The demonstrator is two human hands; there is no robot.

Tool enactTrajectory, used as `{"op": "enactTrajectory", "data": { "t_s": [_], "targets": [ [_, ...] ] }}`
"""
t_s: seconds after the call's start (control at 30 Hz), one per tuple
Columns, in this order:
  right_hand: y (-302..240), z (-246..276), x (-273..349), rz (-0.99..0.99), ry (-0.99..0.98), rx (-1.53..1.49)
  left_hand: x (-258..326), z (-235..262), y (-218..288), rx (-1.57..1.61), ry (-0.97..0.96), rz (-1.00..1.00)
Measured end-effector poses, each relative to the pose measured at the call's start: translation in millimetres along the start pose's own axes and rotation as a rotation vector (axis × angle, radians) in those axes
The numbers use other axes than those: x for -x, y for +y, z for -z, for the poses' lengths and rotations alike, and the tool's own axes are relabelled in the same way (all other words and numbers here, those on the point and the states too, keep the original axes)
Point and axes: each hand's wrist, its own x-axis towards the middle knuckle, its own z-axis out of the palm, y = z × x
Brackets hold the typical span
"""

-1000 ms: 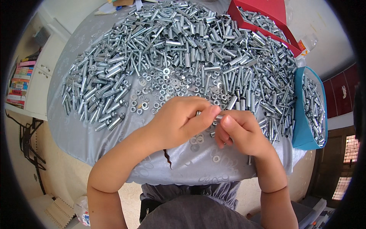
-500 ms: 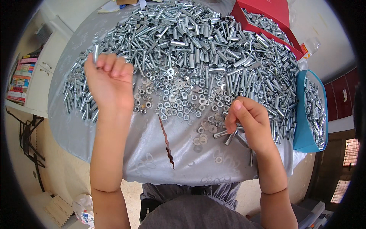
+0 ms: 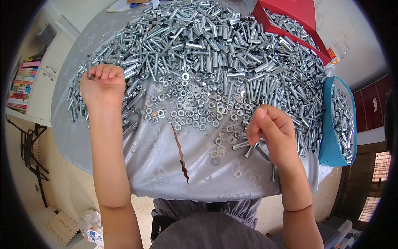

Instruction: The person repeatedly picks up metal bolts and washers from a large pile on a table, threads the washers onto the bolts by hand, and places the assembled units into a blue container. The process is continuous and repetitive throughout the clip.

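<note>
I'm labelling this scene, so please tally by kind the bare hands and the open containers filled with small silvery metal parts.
Bare hands, left hand and right hand: 2
Open rectangular red box: 1
Open-topped blue container: 1
Total: 4

- Head view: left one of a side-by-side fisheye pair, worn on the person's head; upright, unmirrored.
- Faces down and slightly forward over the table (image 3: 153, 166); wearer's grey clothing (image 3: 207, 232) at the lower edge.
- Range: near; left hand (image 3: 103, 87) and right hand (image 3: 273, 135) both wholly inside, forearms (image 3: 107, 162) entering from below.
- Field very wide: books (image 3: 27, 83) at left rim, brown door (image 3: 354, 178) at right, straight edges bowed, corners black.
</note>
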Motion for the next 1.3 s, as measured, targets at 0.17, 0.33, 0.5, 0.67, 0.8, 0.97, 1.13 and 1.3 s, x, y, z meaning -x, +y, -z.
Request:
{"op": "enactTrajectory", "data": {
  "t_s": [0.17,0.33,0.5,0.67,0.8,0.97,1.13,1.3],
  "targets": [
    [-2.8,-3.1,2.3,-0.023,-0.006,0.087,-6.8,0.3,9.7,-0.016,0.021,-0.005],
    [-2.9,-3.8,2.4,-0.008,-0.01,0.078,-3.2,-1.1,7.8,0.047,0.016,0.038],
    [-1.6,-3.6,1.6,-0.016,0.0,0.07,-9.9,1.0,11.1,0.009,-0.018,0.042],
    [-1.0,-1.0,1.3,0.025,0.031,0.115,-2.8,-5.9,2.1,-0.119,-0.127,0.048],
    [0.0,-1.5,0.3,0.094,0.096,0.201,23.0,-24.6,-25.4,-0.505,-0.23,0.022],
    [0.5,5.6,-4.6,0.185,0.194,0.213,54.6,-18.8,-76.9,-1.166,-0.559,-0.112],
    [5.4,11.5,-11.0,0.334,0.266,0.626,59.4,-8.0,-83.3,-1.772,-1.208,-0.874],
    [11.4,6.8,-15.2,0.6,0.142,0.996,55.8,-1.1,-89.1,-1.782,-1.182,-0.766]
  ]
}}
